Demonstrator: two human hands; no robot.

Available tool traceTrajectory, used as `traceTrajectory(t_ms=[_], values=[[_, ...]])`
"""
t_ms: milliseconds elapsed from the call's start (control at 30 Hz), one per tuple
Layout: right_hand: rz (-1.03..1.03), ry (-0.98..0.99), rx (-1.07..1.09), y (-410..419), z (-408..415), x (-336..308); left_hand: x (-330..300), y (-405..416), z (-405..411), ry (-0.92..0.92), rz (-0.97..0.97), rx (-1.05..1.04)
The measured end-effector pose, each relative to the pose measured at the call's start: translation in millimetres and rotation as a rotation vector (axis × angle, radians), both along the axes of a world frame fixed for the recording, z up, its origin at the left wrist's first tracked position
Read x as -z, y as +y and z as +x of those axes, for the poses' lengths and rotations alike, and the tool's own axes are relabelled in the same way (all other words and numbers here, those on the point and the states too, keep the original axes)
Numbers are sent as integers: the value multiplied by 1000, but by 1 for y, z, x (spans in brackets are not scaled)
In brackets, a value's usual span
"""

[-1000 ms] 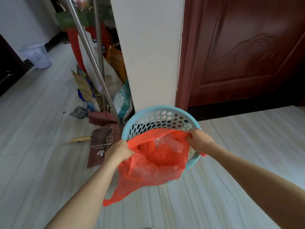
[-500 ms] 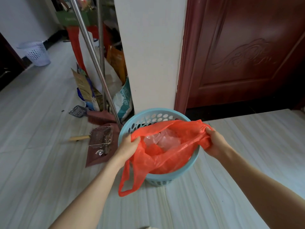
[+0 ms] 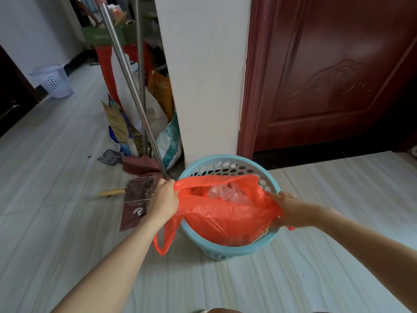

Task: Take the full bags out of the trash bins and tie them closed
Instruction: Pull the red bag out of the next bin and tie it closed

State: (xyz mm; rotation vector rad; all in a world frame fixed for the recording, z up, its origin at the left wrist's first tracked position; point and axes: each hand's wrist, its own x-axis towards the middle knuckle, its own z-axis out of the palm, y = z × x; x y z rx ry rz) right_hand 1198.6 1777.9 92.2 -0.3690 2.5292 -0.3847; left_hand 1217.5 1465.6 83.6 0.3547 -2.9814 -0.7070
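A red plastic bag [image 3: 225, 220] sits inside a round light-blue perforated trash bin [image 3: 228, 164] on the floor by a white pillar. The bag's mouth is stretched wide, showing crumpled clear plastic [image 3: 228, 193] inside. My left hand [image 3: 163, 199] grips the bag's left rim, and one loop handle [image 3: 163, 240] dangles below it outside the bin. My right hand [image 3: 287, 210] grips the bag's right rim over the bin's edge.
Left of the bin lie a dustpan [image 3: 137, 199], a broom head [image 3: 137, 164] and two metal poles [image 3: 133, 91] leaning on clutter and sacks. A white perforated bin [image 3: 55, 81] stands far left. A dark red door [image 3: 334, 75] is behind right.
The bag has gone from hanging in front of the bin to sitting down inside it. My hands have spread apart, stretching its mouth over the rim.
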Motion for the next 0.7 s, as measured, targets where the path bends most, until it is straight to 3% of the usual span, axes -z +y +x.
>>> traceTrajectory(t_ms=[100,233,300,400,500,600,700], values=[[-22,187,105,3,-1,8,0,5,-1,-20,45,-61],[-326,320,151,-15,-3,19,-1,11,-1,-65,257,-122],[-538,182,293,-28,2,14,0,15,1,-99,273,-75],[-1017,-205,687,-40,5,11,10,27,7,-184,173,60],[-1302,-318,927,-44,7,15,26,32,11,-265,239,61],[-1382,-360,1052,-38,13,17,34,29,18,-256,345,-10],[-1233,-267,1004,-34,14,25,39,25,23,-193,436,-160]])
